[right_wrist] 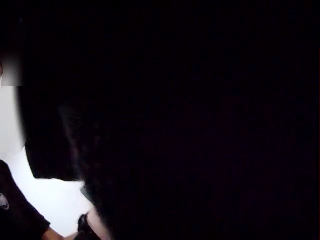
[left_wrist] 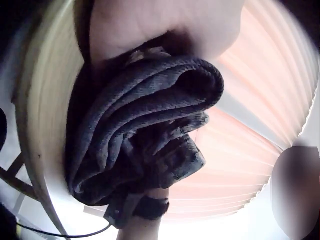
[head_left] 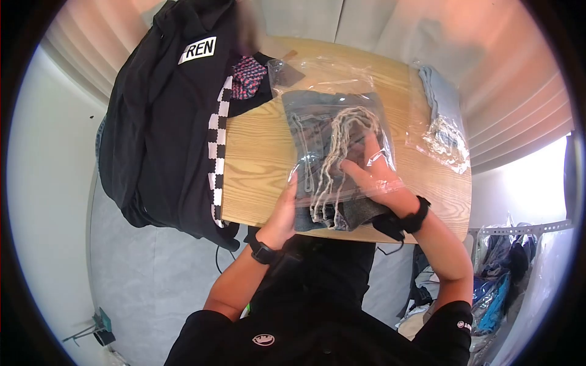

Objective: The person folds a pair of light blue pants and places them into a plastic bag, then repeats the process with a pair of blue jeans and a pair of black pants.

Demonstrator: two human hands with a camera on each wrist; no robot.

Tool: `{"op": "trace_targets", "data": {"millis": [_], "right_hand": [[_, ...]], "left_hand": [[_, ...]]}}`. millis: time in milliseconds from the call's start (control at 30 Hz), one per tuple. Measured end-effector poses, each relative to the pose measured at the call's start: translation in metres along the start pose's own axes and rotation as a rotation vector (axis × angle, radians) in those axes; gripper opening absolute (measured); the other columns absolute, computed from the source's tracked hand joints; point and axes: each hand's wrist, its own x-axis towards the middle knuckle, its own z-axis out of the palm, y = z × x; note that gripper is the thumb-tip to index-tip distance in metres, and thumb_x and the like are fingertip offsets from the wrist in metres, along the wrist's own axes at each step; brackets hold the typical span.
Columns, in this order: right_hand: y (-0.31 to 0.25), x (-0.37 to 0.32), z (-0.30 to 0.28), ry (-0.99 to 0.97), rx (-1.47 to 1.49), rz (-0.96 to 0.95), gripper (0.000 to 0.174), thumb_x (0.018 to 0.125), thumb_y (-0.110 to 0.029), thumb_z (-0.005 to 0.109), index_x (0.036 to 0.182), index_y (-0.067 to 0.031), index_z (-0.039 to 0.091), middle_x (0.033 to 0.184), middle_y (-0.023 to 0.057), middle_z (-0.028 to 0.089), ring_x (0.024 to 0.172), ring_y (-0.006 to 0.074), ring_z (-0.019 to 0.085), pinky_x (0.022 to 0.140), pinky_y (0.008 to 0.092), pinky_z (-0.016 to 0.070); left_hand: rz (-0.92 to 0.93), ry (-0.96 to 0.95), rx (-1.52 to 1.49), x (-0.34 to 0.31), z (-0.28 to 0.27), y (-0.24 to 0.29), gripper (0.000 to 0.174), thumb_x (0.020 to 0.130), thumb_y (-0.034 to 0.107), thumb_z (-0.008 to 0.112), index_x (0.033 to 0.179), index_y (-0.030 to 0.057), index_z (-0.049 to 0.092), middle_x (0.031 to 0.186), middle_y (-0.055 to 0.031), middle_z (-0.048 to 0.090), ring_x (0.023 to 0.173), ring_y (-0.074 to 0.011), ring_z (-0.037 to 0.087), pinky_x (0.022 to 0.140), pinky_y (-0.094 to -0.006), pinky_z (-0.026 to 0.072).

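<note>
Folded grey-blue jeans [head_left: 314, 143] with a pale frayed strip lie in a clear plastic bag [head_left: 360, 87], their near end sticking out at the bag's mouth. My left hand [head_left: 281, 213] grips the left edge of the bundle, thumb along its side and fingers hidden beneath. The left wrist view shows the stacked folds of the jeans [left_wrist: 145, 102] close under that hand [left_wrist: 165, 25]. My right hand [head_left: 375, 177] lies on top of the jeans, its fingers extended and spread under the clear film. Dark cloth [right_wrist: 190, 125] covers most of the right wrist view.
A black jacket [head_left: 159, 116] with a checkered edge hangs over the wooden table's [head_left: 256, 174] left side, beside a patterned cloth [head_left: 247, 78]. Another bagged pale-blue garment [head_left: 436, 97] lies at the right edge. A rack [head_left: 525, 232] with bagged clothes stands lower right.
</note>
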Motion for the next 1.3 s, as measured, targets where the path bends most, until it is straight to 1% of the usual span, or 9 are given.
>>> {"op": "trace_targets", "data": {"millis": [67, 233, 433, 733, 867, 933, 967, 1100, 1300], "right_hand": [[0.01, 0.015, 0.005, 0.131, -0.497, -0.323, 0.073, 0.083, -0.021, 0.065, 0.142, 0.0048, 0.031, 0.15, 0.0346, 0.022, 0.134, 0.0452, 0.036, 0.109, 0.0443, 0.0361], [-0.004, 0.04, 0.022, -0.254, -0.614, -0.175, 0.074, 0.076, -0.025, 0.064, 0.144, -0.015, 0.038, 0.155, 0.0224, 0.024, 0.132, 0.0549, 0.031, 0.112, 0.0531, 0.0279], [0.008, 0.054, 0.042, -0.009, -0.484, -0.418, 0.084, 0.072, -0.02, 0.062, 0.149, -0.0145, 0.028, 0.153, 0.0184, 0.03, 0.133, 0.0448, 0.035, 0.108, 0.0585, 0.0285], [-0.025, 0.089, 0.037, -0.42, -0.791, -0.363, 0.089, 0.068, -0.016, 0.062, 0.151, -0.0142, 0.029, 0.144, 0.0143, 0.044, 0.107, 0.0406, 0.049, 0.101, 0.0476, 0.039], [0.001, 0.034, 0.044, -0.204, -0.535, -0.363, 0.076, 0.079, -0.028, 0.06, 0.149, -0.0125, 0.034, 0.15, 0.0172, 0.037, 0.136, 0.0416, 0.033, 0.11, 0.0575, 0.0263], [-0.033, -0.022, 0.023, -0.348, -0.513, -0.31, 0.074, 0.081, -0.029, 0.062, 0.148, -0.0124, 0.035, 0.152, 0.0172, 0.032, 0.141, 0.0408, 0.026, 0.111, 0.0635, 0.0202], [-0.043, -0.047, 0.014, -0.372, -0.544, -0.336, 0.077, 0.078, -0.028, 0.067, 0.147, -0.0128, 0.036, 0.152, 0.0163, 0.032, 0.141, 0.04, 0.027, 0.11, 0.0636, 0.0205], [-0.013, -0.097, 0.006, -0.281, -0.892, -0.373, 0.084, 0.069, -0.027, 0.078, 0.143, -0.0141, 0.041, 0.15, 0.0139, 0.034, 0.14, 0.0368, 0.029, 0.109, 0.0626, 0.022], [-0.008, -0.085, 0.004, -0.002, -0.72, -0.212, 0.082, 0.064, -0.019, 0.078, 0.139, -0.0109, 0.045, 0.145, 0.0174, 0.04, 0.132, 0.0349, 0.039, 0.105, 0.0556, 0.0313]], "left_hand": [[0.031, 0.036, 0.042, 0.0, 0.001, -0.001, 0.057, 0.103, 0.049, 0.035, 0.139, 0.0059, 0.043, 0.13, -0.011, 0.057, 0.116, -0.0222, 0.058, 0.1, -0.0379, 0.0472], [0.03, 0.104, -0.006, -0.004, 0.006, -0.001, 0.057, 0.102, 0.05, 0.036, 0.138, 0.0065, 0.043, 0.125, -0.0107, 0.059, 0.112, -0.0221, 0.06, 0.098, -0.0377, 0.0488], [-0.026, 0.051, -0.02, 0.002, -0.01, -0.001, 0.064, 0.099, 0.056, 0.04, 0.139, 0.0066, 0.043, 0.126, -0.0129, 0.059, 0.111, -0.0225, 0.06, 0.097, -0.0367, 0.0492], [0.043, 0.11, -0.067, 0.001, 0.005, 0.003, 0.06, 0.101, 0.051, 0.041, 0.14, 0.0056, 0.041, 0.13, -0.0112, 0.057, 0.115, -0.0237, 0.057, 0.1, -0.0377, 0.0464], [0.025, 0.102, -0.142, -0.004, -0.002, 0.008, 0.051, 0.102, 0.046, 0.039, 0.133, 0.0061, 0.048, 0.122, -0.011, 0.061, 0.108, -0.0246, 0.061, 0.094, -0.0376, 0.0505], [0.033, 0.097, -0.244, 0.006, -0.019, -0.003, 0.048, 0.103, 0.044, 0.038, 0.129, 0.0066, 0.052, 0.118, -0.0107, 0.063, 0.104, -0.0248, 0.063, 0.091, -0.0381, 0.0524], [-0.01, -0.043, -0.338, 0.01, -0.037, -0.009, 0.047, 0.103, 0.044, 0.037, 0.125, 0.007, 0.055, 0.115, -0.0097, 0.064, 0.103, -0.0239, 0.063, 0.088, -0.0387, 0.0532], [-0.005, 0.172, -0.132, 0.002, -0.009, 0.0, 0.051, 0.103, 0.046, 0.036, 0.129, 0.0056, 0.052, 0.119, -0.0109, 0.063, 0.105, -0.0245, 0.062, 0.093, -0.0387, 0.0509], [-0.005, 0.091, -0.083, -0.001, -0.008, -0.007, 0.046, 0.103, 0.038, 0.04, 0.134, 0.0064, 0.048, 0.126, -0.0096, 0.06, 0.111, -0.0223, 0.06, 0.098, -0.0381, 0.0482]]}}
